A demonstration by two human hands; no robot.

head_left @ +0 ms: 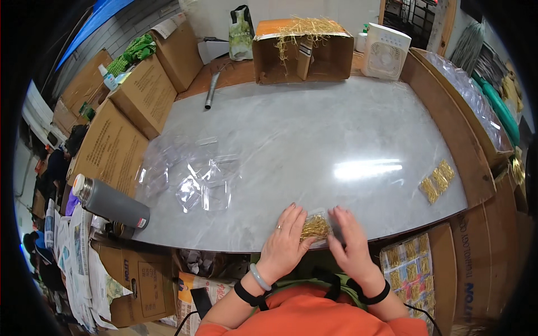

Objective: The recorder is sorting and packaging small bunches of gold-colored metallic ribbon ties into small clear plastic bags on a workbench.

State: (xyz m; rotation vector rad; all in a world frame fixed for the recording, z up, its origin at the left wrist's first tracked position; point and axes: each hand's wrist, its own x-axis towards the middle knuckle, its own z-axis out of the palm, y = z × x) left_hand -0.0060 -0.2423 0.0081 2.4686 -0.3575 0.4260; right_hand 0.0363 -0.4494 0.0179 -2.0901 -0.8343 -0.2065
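Lying at the near edge of the grey table (263, 123), a small clear packet (315, 227) filled with gold strands sits between the person's two hands. Left hand (286, 238): palm down, fingers extended and close together along the packet's left side, thumb reaching across to its lower part; cannot tell whether the packet is pinched or merely touched. Right hand (354, 241): just beside the packet's right side, fingers extended, thumb parted from them, grip loose with nothing visibly enclosed; contact with the packet's clear edge cannot be determined. Both wrists carry black bands; a pale bangle (260, 277) is on the left. On the left half of the table: a loose spread of clear plastic pouches (218, 173), overlapping, with a grey flask (117, 206) upright but leaning in view near the table's left edge. Toward the right edge: a group of gold-filled packets (437, 180), well apart from the hands. Rear side: an open-fronted cardboard box (275, 59) with gold strands (314, 25) draped over its top, a white fan (386, 51) to its right, a metal tube (212, 91) to its left.
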